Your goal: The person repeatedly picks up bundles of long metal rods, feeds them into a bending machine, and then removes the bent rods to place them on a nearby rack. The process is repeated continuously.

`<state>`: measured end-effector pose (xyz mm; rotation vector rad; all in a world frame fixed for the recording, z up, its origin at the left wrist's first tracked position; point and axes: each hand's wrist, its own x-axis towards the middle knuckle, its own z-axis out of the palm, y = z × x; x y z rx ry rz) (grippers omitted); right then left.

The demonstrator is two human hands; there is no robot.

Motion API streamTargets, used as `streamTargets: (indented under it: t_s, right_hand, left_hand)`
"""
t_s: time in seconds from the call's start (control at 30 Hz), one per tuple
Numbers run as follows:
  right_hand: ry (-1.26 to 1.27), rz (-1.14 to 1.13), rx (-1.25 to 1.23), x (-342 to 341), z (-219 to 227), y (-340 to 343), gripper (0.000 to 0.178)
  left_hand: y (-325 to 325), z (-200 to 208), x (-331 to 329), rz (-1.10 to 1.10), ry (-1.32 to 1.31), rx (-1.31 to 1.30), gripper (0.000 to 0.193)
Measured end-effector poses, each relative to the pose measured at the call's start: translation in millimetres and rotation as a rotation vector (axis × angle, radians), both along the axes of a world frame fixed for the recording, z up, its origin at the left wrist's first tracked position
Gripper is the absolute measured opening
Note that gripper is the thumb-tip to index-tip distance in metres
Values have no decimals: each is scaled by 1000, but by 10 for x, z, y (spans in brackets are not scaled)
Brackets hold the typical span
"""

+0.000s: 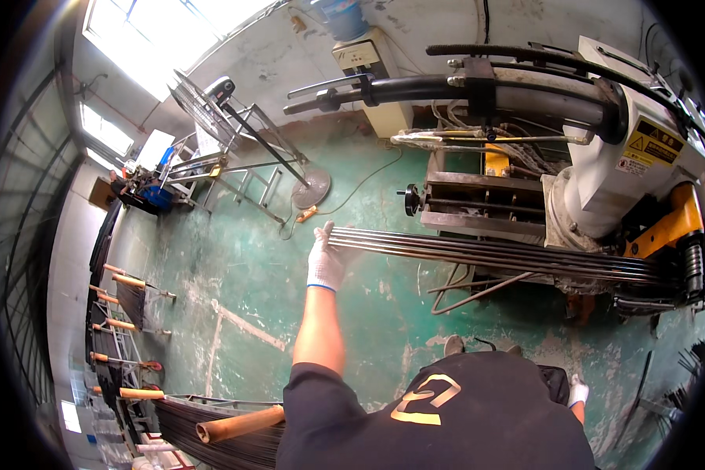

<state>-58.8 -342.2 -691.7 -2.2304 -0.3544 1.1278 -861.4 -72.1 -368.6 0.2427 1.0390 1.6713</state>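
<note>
My left hand [326, 262], in a white work glove with a blue cuff, is closed around the left ends of a bundle of thin dark metal rods [462, 251]. From there the rods run right, side by side, into a large white-grey machine [603, 180] with a yellow arm [666, 223]. Their right ends rest at its lower right part. My right hand [578, 390], also gloved, hangs low by my right side, away from the rods. It is small in the picture, and I cannot make out its fingers.
A pedestal fan [312, 186] with a round base stands ahead left, its cord on the green floor [368, 313]. Beyond the machine is a water dispenser [376, 86]. Racks with orange-brown rollers [239, 423] hold dark rods at left. Another person [120, 186] is far left.
</note>
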Motion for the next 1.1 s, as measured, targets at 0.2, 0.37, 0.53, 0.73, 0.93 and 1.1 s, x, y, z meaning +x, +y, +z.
streamTargets:
  t_s: [0.2,0.37,0.53,0.73,0.93,1.1]
  right_hand:
    - [228,-96,54,72,31,-190,41]
    - [-158,131,-310,-562,1087,236,60]
    - [-202,183,-44,-356,739,158,53]
    - [-134,263,-129,-41,850,567,52]
    - [-221,251,-218,706,462,812,44]
    - [-260,412,-286,1741,44,1086,53]
  left_hand:
    - [102,22,42,-152,191,-112,44]
    - [-103,217,14,-263,363,-232,52]
    - [0,-83,-158,-329,387,-143,65]
    - [-16,-174,-19,-57,56,-43,71]
    - [-341,-728,1076,354,-142,-197,82]
    - [-450,-1692,2649,179,-324,-418,80]
